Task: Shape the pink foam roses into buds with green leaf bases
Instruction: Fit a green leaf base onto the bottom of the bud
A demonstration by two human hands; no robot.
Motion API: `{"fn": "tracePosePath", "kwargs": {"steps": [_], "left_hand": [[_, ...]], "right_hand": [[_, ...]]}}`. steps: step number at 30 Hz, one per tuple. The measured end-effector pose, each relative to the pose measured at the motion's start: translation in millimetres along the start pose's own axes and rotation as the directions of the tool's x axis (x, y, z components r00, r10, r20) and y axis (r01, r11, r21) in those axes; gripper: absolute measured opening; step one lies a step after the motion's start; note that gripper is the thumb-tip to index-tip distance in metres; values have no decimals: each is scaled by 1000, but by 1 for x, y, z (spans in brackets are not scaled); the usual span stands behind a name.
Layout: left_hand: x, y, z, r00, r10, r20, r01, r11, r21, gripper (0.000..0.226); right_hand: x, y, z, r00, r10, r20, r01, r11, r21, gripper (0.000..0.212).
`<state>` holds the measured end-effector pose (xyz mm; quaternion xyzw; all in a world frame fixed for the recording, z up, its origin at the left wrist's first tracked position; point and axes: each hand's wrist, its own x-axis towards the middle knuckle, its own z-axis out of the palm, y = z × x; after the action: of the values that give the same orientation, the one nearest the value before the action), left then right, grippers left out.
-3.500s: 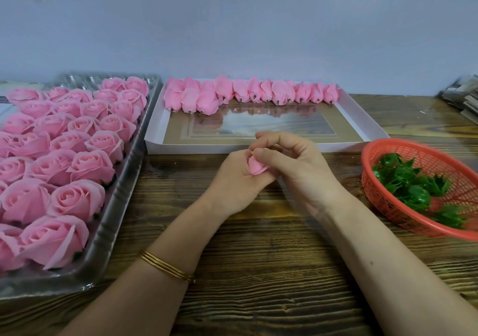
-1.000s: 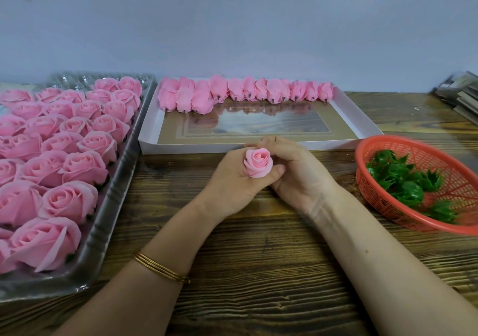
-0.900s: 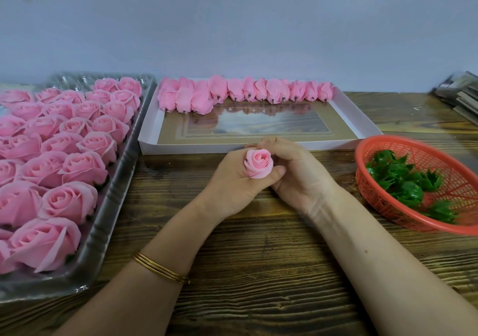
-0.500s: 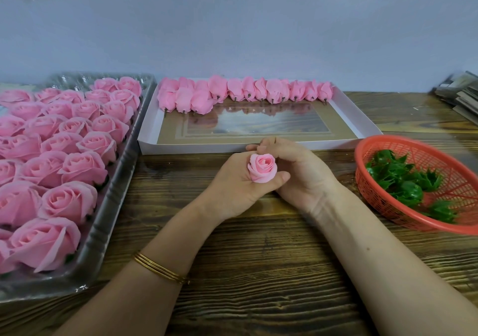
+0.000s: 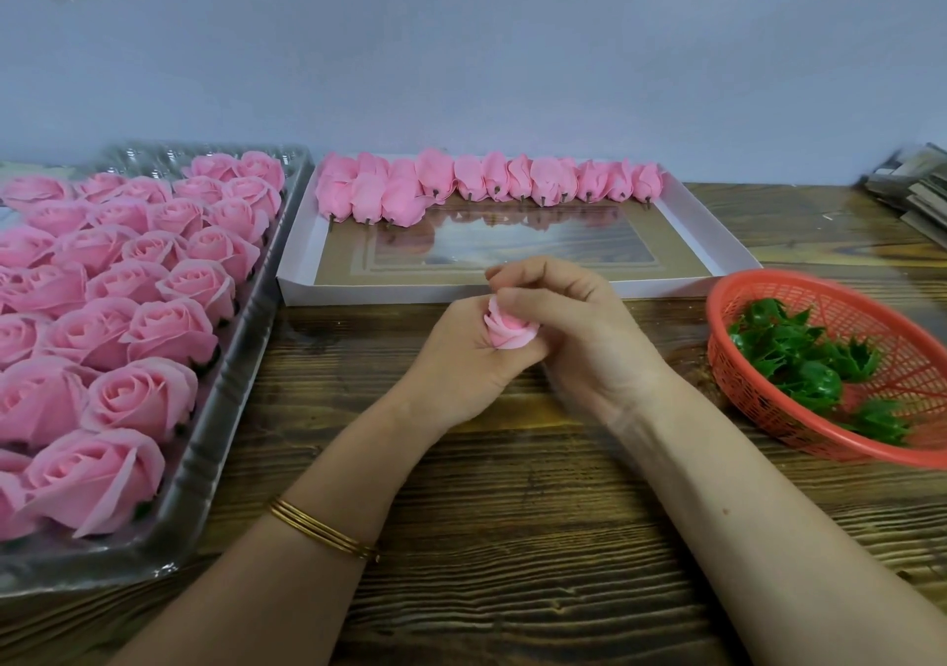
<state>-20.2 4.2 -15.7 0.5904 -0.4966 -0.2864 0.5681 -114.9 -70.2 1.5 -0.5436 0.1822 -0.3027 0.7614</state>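
Observation:
A small pink foam rose (image 5: 507, 332) sits between both my hands above the table's middle. My left hand (image 5: 461, 358) cups it from below and the left. My right hand (image 5: 579, 322) curls over its top and right side, fingers pressing the petals. A clear plastic tray (image 5: 230, 409) on the left holds several open pink roses (image 5: 169, 329). A white shallow box (image 5: 697, 224) behind my hands has a row of shaped pink buds (image 5: 487, 186) along its far edge. Green leaf bases (image 5: 804, 358) lie in an orange basket (image 5: 758, 409) at the right.
The wooden table (image 5: 512, 563) runs to a pale wall at the back. A stack of dark flat items (image 5: 917, 188) lies at the far right edge. A gold bangle (image 5: 323, 532) is on my left wrist.
The rose stood upright and fully visible on my left hand's fingers half a second ago. My right hand's fingers have since closed over its top, covering part of it.

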Motion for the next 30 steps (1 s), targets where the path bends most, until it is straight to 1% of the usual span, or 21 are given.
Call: {"fn": "tracePosePath", "kwargs": {"steps": [2,5,8,11,16,18,21,25,26,28,30], "left_hand": [[-1,1,-1,1000,-6,15,6,1000,-9,17],[-1,1,-2,1000,-6,13,6,1000,21,17],[-1,1,-3,1000,-23,12,22,999,48,11],[0,1,-4,999,-26,22,25,998,62,7],[0,-1,-4,999,-38,0,38,999,14,13],[0,-1,-4,999,-46,1,46,999,-21,13],[0,0,-4,998,-65,12,66,994,-91,10],[0,4,-4,997,-66,29,68,994,-91,9],[0,5,-4,997,-61,38,64,994,-86,5],[-1,5,-4,998,-47,30,49,996,-81,27],[-1,2,-4,998,-61,25,63,994,-87,38]], "right_hand": [[-1,2,1,1000,-25,9,25,998,-65,10],[-2,3,0,999,-49,7,49,994,-101,12],[-3,5,1,996,-91,20,93,980,-176,14],[-4,3,2,996,-87,26,90,971,-220,16],[-4,4,2,995,-91,51,100,973,-210,22],[-5,4,3,995,-84,61,95,973,-209,25],[-5,3,3,996,-65,59,75,979,-192,23],[-5,2,1,996,6,89,11,982,-191,36],[-4,2,1,995,30,94,-14,986,-164,37],[-2,0,-1,994,61,95,-55,996,-66,31],[-1,0,-2,994,60,90,-61,998,8,27]]}}
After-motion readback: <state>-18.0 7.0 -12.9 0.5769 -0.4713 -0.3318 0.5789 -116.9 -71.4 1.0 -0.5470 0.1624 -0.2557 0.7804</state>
